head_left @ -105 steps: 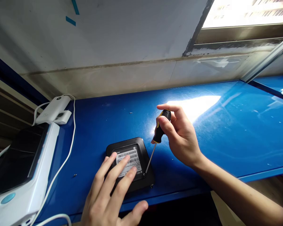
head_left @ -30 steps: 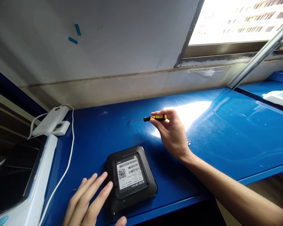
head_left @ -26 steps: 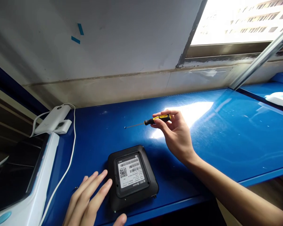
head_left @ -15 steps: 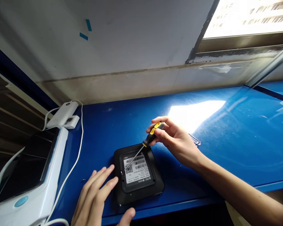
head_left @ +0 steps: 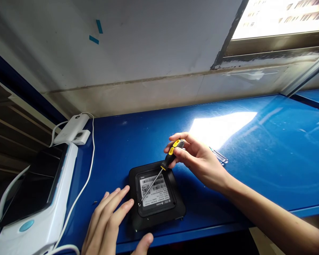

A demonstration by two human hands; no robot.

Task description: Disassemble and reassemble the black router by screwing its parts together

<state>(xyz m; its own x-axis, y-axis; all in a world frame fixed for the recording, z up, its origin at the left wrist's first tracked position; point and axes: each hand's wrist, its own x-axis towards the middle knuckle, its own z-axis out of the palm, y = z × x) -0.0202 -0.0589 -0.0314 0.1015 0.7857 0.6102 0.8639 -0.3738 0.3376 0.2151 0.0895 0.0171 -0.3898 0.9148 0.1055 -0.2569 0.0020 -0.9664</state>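
Note:
A black square device lies on the blue tabletop, its underside with a white printed label facing up. My right hand is closed around the black and yellow handle of a screwdriver. The slim shaft slants down leftward over the label, and its tip is at the label panel's lower left corner. Whether the tip sits in a screw is too small to tell. My left hand is spread at the device's left side, fingertips at its edge, holding nothing.
A white appliance with a dark screen stands on the left, with a white power bank and a cable beside it. A tiny screw-like piece lies left of my left hand. A clear-handled object is behind my right wrist.
The screwdriver tip has shifted down along the label panel's left edge toward its lower corner. My right hand has tilted slightly with it; my left hand keeps its place.

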